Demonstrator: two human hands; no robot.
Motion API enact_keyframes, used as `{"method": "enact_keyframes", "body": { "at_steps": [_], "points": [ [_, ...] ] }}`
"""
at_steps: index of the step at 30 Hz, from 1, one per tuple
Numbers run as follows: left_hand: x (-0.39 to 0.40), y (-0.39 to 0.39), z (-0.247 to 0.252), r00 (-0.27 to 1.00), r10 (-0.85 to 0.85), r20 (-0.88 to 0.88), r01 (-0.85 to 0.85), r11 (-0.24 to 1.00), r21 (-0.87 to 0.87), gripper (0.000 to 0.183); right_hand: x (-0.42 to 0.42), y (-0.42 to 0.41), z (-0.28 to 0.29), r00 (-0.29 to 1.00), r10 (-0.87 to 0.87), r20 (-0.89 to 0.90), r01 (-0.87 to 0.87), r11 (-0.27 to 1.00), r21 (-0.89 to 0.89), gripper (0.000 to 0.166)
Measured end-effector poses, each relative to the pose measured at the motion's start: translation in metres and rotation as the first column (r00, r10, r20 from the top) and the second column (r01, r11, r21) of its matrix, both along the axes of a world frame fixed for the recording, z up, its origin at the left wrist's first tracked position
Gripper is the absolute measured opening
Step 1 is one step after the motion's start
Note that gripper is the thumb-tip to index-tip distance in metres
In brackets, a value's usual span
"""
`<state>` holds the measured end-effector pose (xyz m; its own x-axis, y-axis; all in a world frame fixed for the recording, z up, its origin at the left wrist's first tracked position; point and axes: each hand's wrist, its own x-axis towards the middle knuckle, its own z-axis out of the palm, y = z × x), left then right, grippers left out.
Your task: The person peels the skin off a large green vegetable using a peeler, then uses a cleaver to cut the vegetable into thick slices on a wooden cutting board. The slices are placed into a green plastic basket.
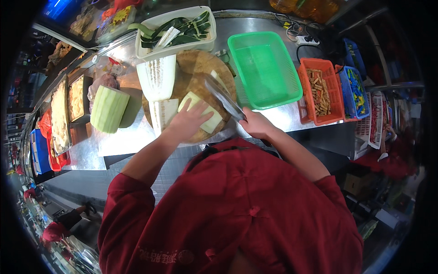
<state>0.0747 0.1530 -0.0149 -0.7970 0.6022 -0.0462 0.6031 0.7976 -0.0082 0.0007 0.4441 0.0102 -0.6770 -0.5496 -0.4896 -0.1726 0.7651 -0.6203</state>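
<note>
My left hand [190, 119] lies spread over a peeled pale green piece of winter melon [213, 120], pressing it onto a round wooden chopping block [191, 73]. In my right hand [257, 124] is the handle of a broad kitchen knife [224, 97], its blade over the block's right part. A thin melon strip [220, 80] lies just beyond the blade. Two melon pieces with seeds showing, a larger one [158, 77] and a smaller one [163, 113], rest at the block's left side. Farther left, a thick peeled melon chunk [110, 109] stands on the steel table [131, 137].
A white tub [176, 48] of dark green peel stands behind the block. Right of it are a green plastic basket [270, 73], an orange basket [337, 102] of small packets and a blue basket [364, 102]. Food trays [85, 99] line the left. A power strip [308, 40] lies behind.
</note>
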Motion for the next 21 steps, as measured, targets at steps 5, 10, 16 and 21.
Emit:
{"method": "enact_keyframes", "body": {
  "at_steps": [5,10,16,21],
  "points": [
    [0.033,-0.017,-0.009,0.85,0.488,0.2,-0.523,0.731,0.437,0.055,0.011,-0.01,0.021,1.0,0.006,-0.02,-0.005,0.999,0.042,0.028],
    [0.006,-0.002,-0.026,0.78,0.608,0.152,-0.582,0.613,0.535,0.044,0.015,-0.024,0.016,0.977,0.098,-0.192,-0.101,0.995,-0.007,0.028],
    [-0.016,0.012,-0.047,0.627,0.747,0.22,-0.766,0.54,0.349,0.053,0.014,-0.033,0.017,0.963,0.18,-0.201,-0.172,0.983,0.057,0.027],
    [-0.016,0.01,-0.05,0.638,0.745,0.196,-0.753,0.55,0.361,0.054,0.015,-0.034,0.026,0.964,0.179,-0.199,-0.174,0.984,0.047,0.027]
  ]
}}
